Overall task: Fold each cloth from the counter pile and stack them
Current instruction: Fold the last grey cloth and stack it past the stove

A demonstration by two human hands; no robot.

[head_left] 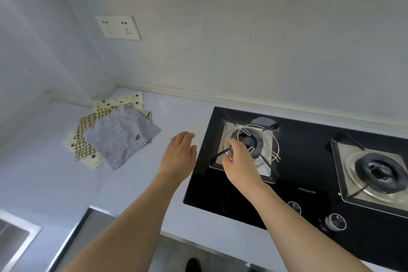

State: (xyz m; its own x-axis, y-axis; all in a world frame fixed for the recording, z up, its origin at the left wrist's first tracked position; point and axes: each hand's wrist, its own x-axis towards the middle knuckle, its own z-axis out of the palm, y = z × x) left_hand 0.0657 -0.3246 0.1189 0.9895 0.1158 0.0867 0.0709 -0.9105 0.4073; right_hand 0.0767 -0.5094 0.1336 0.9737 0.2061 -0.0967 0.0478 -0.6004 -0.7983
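Two burners sit in a black stove on the surface. The cloth pile lies well left of both grips. Left hand released, hovering; right hand pinches a wire ring over the left burner.

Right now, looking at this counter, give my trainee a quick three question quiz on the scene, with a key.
1. True or false: the left hand grips a cloth.
2. Which cloth tops the pile? A polka dot, B grey speckled, C checked.
3. Which hand is over the near burner of the black hob?

Key
1. False: it hovers open above the counter, apart from the pile.
2. B, the grey speckled cloth.
3. The right hand, fingers curled at a wire ring.
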